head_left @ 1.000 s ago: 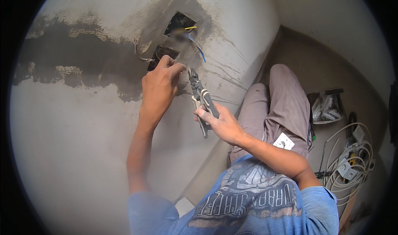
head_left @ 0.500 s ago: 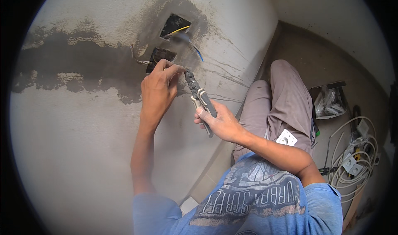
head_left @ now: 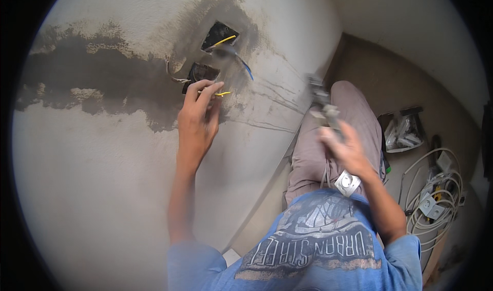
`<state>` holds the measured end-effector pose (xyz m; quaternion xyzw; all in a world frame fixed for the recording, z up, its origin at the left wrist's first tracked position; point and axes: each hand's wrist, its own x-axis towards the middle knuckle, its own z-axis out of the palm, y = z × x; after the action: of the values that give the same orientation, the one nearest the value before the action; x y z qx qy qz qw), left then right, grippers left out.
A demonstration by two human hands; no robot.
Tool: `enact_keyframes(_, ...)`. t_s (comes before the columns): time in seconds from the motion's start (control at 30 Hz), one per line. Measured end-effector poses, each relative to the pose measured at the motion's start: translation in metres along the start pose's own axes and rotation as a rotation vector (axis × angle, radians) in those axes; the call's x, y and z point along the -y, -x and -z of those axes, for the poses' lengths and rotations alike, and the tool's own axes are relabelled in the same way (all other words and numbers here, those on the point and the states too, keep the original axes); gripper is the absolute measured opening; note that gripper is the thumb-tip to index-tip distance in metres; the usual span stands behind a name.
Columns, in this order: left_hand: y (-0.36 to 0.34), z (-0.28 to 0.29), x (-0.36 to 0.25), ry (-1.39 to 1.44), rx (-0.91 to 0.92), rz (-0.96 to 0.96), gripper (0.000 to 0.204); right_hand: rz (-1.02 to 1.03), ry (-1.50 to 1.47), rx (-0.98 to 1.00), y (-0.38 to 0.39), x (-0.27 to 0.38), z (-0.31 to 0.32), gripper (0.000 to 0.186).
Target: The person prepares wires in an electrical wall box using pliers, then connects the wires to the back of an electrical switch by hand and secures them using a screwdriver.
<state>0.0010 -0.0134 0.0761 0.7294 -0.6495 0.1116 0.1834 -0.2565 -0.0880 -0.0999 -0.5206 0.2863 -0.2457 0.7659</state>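
My left hand pinches a short yellow wire at the lower black wall box, partly hiding the box. Pale wires stick out to its left. The upper black box has yellow and blue wires hanging from it, on a wall patched with grey plaster. My right hand grips a grey and black wire-stripping tool, blurred by motion, over my legs. A white socket rests on my lap below it.
At the right on the floor lie an open box of bagged parts, a coil of pale cable, further white sockets and a wooden piece. The wall meets the floor along a diagonal edge beside my legs.
My right hand has swung the tool rightward and away from the lower box. The short yellow wire now shows at my left fingers, which have shifted slightly down and right.
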Motion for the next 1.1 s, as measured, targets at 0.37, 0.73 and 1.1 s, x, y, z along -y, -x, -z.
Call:
enact_keyframes(0.37,0.064,-0.056,-0.001,1.366,-0.479,0.832,0.034,-0.276,1.159,-0.740,0.283,-0.320,0.196,0.034)
enact_keyframes(0.73,0.026,-0.069,-0.002,1.419,-0.535,0.813,0.029,-0.513,1.344,-0.653,0.311,-0.370,0.200,0.034)
enact_keyframes(1.1,0.045,-0.044,0.004,2.005,-0.340,0.598,0.015,0.107,0.970,-0.202,0.096,-0.060,0.066,0.051)
